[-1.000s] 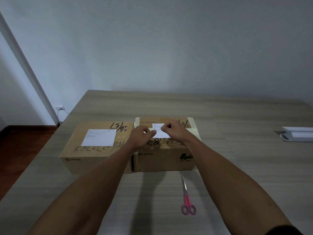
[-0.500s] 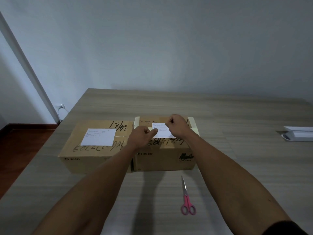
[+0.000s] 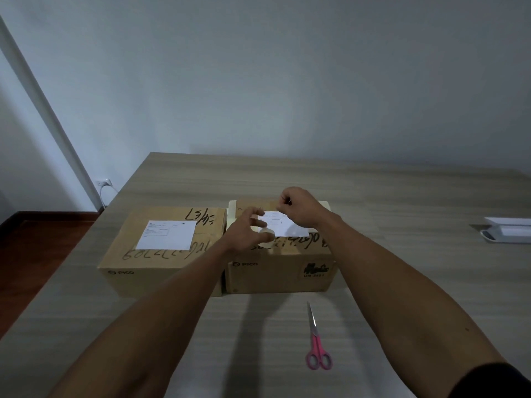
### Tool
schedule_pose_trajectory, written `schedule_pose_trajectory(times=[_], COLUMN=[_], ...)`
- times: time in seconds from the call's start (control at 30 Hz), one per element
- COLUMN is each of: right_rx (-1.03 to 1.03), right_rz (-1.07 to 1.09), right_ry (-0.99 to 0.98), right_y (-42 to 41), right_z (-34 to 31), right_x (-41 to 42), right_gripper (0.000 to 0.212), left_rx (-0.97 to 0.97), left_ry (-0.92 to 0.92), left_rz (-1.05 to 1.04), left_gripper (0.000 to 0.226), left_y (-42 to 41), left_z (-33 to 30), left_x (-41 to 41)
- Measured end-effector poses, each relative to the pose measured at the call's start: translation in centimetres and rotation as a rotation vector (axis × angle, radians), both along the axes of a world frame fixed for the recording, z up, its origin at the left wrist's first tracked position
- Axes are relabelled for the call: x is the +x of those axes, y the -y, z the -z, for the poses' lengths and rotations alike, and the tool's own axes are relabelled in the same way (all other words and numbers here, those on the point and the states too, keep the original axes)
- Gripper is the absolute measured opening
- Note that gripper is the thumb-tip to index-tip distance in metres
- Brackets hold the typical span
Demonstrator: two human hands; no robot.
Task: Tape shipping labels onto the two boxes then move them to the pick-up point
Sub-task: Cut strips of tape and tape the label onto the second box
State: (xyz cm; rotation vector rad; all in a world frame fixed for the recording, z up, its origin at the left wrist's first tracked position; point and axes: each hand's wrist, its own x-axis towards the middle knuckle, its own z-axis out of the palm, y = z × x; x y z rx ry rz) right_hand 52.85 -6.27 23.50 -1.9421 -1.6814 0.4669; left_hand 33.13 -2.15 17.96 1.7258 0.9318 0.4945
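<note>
Two brown cardboard boxes stand side by side on the wooden table point(image 3: 402, 214). The left box point(image 3: 161, 271) carries a white shipping label point(image 3: 168, 234) flat on its top. On the right box point(image 3: 281, 271) lies a second label point(image 3: 288, 228), partly hidden by my hands. My left hand point(image 3: 247, 232) hovers over that box's near left part and holds a pale tape roll point(image 3: 267, 239). My right hand point(image 3: 300, 209) is over the far edge of the label, fingers pinched on the end of a clear tape strip that is hard to see.
Pink-handled scissors point(image 3: 317, 347) lie on the table in front of the right box, blades pointing away from me. A white flat object point(image 3: 510, 234) sits at the table's right edge. The table's left edge drops to a dark floor point(image 3: 34, 254).
My right hand has moved away from my left hand toward the far side of the right box, uncovering more of the label. My left hand's fingers have spread a little.
</note>
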Motion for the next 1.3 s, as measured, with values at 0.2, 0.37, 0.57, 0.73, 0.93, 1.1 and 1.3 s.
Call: schedule_pose_trajectory(times=[0.2,0.37,0.57,0.73,0.93,1.1,1.3], right_rx=[-0.092,-0.093,-0.077,-0.019,-0.015,0.024,0.099], right_rz=[-0.151,-0.188,-0.211,-0.137,-0.107,-0.079,-0.073], right_ry=[0.212,0.296,0.269,0.128,-0.117,-0.141,-0.045], right_y=[-1.1,-1.8,-1.8,-1.3,-0.7,-0.5,-0.2], right_z=[-1.1,-2.3,-2.9,-1.6,-0.3,-0.2,0.0], right_x=[-0.3,-0.3,0.1,1.0,1.5,1.0,-0.1], right_gripper=[0.019,0.041,0.025,0.009,0.018,0.022,0.02], left_rx=[-0.111,-0.19,-0.185,-0.194,-0.215,-0.246,-0.279], left_ry=[-0.019,0.009,0.112,0.114,0.129,0.154,0.168], left_rz=[0.085,0.11,0.091,0.057,0.045,0.03,0.0], left_gripper=[0.07,0.069,0.059,0.064,0.063,0.069,0.077], left_y=[0.3,0.8,1.5,1.3,0.7,1.0,0.7], left_z=[-1.4,-1.1,-0.6,-1.1,-0.8,-1.2,-1.1], left_x=[0.9,1.2,1.8,2.2,2.3,2.2,1.9])
